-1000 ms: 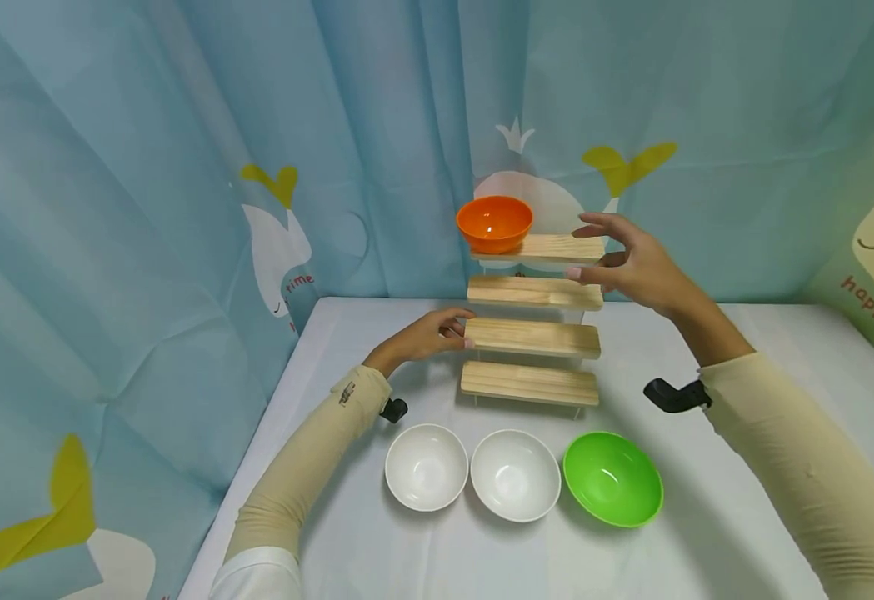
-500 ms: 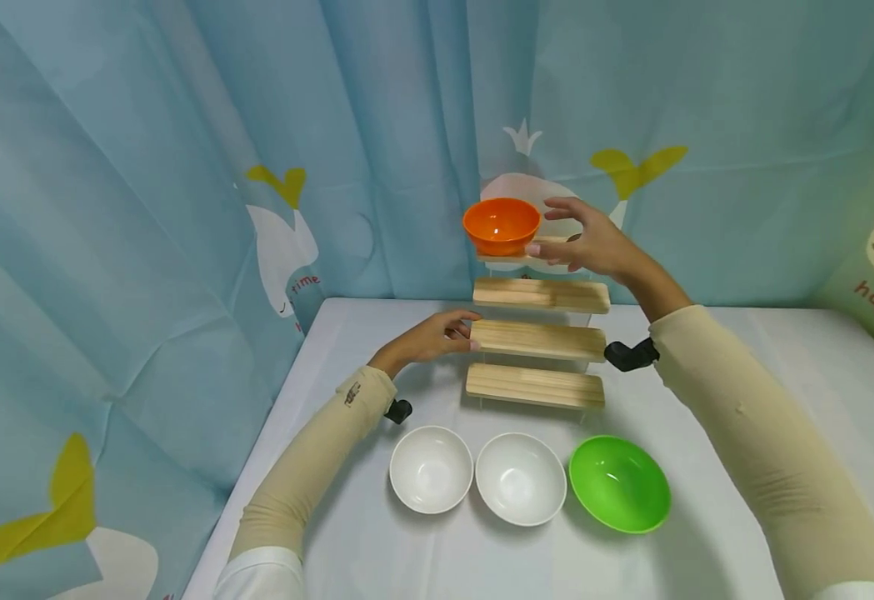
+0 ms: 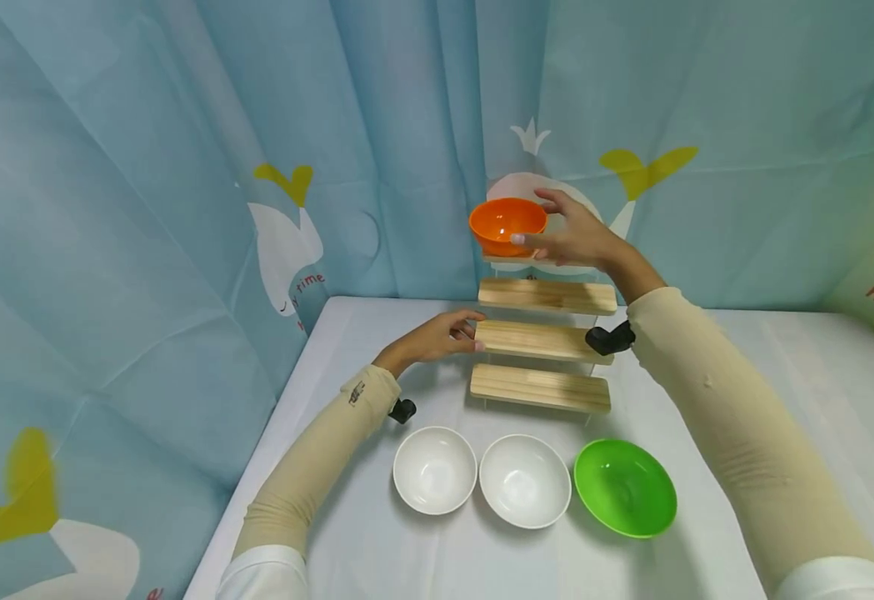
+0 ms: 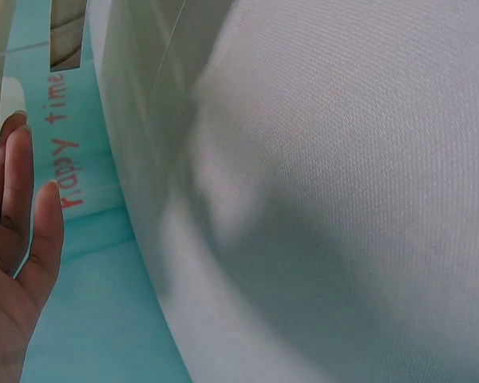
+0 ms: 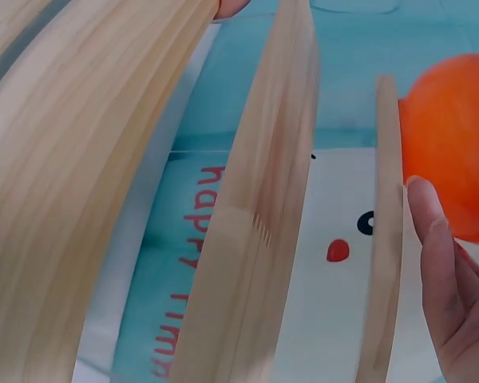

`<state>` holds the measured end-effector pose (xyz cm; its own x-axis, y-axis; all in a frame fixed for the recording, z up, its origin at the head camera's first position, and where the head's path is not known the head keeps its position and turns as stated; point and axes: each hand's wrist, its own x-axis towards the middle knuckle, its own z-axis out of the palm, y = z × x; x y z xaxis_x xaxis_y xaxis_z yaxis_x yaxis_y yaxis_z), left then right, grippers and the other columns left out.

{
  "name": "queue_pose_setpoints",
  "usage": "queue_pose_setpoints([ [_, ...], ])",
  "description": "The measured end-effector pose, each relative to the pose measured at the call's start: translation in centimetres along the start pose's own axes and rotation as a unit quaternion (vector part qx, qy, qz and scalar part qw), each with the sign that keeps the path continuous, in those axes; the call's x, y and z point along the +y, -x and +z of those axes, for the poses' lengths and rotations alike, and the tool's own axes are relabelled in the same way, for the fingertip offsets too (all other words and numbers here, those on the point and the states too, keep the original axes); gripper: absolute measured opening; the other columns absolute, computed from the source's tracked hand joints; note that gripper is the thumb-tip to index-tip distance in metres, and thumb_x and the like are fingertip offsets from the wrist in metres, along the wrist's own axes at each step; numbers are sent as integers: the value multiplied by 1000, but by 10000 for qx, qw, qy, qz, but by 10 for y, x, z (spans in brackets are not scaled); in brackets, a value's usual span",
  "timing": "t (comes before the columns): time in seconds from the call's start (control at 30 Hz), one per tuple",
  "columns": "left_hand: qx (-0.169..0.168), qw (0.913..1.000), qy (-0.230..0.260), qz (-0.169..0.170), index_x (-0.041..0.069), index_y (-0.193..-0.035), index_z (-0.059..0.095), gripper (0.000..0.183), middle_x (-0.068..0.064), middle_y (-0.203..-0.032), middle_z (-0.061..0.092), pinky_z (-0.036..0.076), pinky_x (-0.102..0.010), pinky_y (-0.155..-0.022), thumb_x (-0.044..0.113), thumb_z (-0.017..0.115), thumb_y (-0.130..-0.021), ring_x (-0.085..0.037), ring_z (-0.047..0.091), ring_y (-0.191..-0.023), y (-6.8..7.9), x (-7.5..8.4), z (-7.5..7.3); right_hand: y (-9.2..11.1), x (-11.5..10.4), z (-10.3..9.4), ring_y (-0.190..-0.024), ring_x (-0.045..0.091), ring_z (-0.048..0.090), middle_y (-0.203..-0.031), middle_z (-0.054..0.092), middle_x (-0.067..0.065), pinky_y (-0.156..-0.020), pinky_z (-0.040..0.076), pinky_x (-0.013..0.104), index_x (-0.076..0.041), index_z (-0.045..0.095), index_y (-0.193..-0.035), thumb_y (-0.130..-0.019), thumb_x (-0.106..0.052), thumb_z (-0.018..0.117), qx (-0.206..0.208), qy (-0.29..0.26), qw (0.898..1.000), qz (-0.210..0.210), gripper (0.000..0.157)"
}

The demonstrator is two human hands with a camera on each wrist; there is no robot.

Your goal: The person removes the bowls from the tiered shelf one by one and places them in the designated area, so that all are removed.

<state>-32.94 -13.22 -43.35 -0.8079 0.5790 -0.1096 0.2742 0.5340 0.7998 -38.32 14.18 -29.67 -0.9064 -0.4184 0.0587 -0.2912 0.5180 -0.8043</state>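
Observation:
An orange bowl (image 3: pixel 498 233) sits on the left part of the top board (image 3: pixel 492 259) of a wooden stepped stand (image 3: pixel 546 296). My right hand (image 3: pixel 575 235) is at the bowl's right side, its thumb in front of the bowl and its other fingers spread behind the rim. In the right wrist view, the thumb lies against or very close to the orange bowl (image 5: pixel 455 152); whether it presses is unclear. My left hand (image 3: pixel 437 335) holds the left end of the second-lowest board (image 3: pixel 530 337) between thumb and fingers. The left wrist view shows that hand (image 4: pixel 16 247) at its edge.
Two white bowls (image 3: pixel 435 471), (image 3: pixel 525 482) and a green bowl (image 3: pixel 625 488) stand in a row before the stand on a white-covered table (image 3: pixel 377 542). A blue patterned curtain (image 3: pixel 407 125) hangs close behind the top board.
My right hand has moved left along the top board, from its right end to the orange bowl. My left hand stays at the stand, and the bowls have not moved on their surfaces.

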Motion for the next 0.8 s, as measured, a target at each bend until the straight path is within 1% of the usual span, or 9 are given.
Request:
queue_pose_setpoints([
  [0.13,24,10000,-13,31,17,-151,45,58,-7,-126,61,53,-32,-95,33,66,-99,-19,61,-114,-1,-1,0,-5,-4,4,-73,19,70,-159,28,20,-60,57,29,-22,10,-163,-89,-44,74,-47,-119,9999,34,101],
  [0.23,32,10000,-38,50,17,-150,45,58,-7,-125,61,53,-32,-95,34,66,-99,-19,61,-113,-2,-2,0,-9,-8,8,-70,21,70,-156,33,21,-56,55,28,-22,4,-163,-89,-45,74,-103,-203,9997,120,105],
  [0.33,23,10000,-36,31,18,-151,45,60,-7,-126,60,53,-33,-95,36,67,-98,-19,61,-114,-2,-2,0,-13,-10,12,-70,23,71,-151,40,22,-53,52,26,-22,0,-163,-88,-46,74,-126,-243,9994,215,109],
  [0.47,9,10000,-12,15,18,-151,45,61,-7,-127,60,52,-34,-95,37,67,-98,-20,60,-115,-1,-2,1,-19,-10,16,-73,23,72,-147,45,22,-58,56,29,-20,0,-163,-85,-50,76,-53,-128,9995,284,113],
  [0.6,3,10000,-14,5,19,-151,45,61,-7,-127,59,52,-34,-95,38,68,-97,-20,60,-116,0,-2,1,-22,-10,17,-80,28,73,-144,47,21,-66,60,34,-14,5,-163,-83,-51,78,-32,65,9996,281,114],
  [0.73,-4,10000,-32,3,19,-151,45,61,-7,-128,59,52,-34,-95,38,68,-97,-20,60,-116,-1,-1,1,-21,-10,15,-85,29,72,-143,49,20,-68,58,31,-12,7,-163,-83,-53,78,-119,222,9991,345,115],
  [0.8,-1,10000,-49,8,19,-151,45,61,-7,-128,60,52,-33,-95,38,68,-97,-20,60,-116,-1,-1,2,-20,-10,15,-87,29,72,-144,48,20,-69,59,31,-11,6,-163,-83,-52,79,-168,243,9990,350,116],
])
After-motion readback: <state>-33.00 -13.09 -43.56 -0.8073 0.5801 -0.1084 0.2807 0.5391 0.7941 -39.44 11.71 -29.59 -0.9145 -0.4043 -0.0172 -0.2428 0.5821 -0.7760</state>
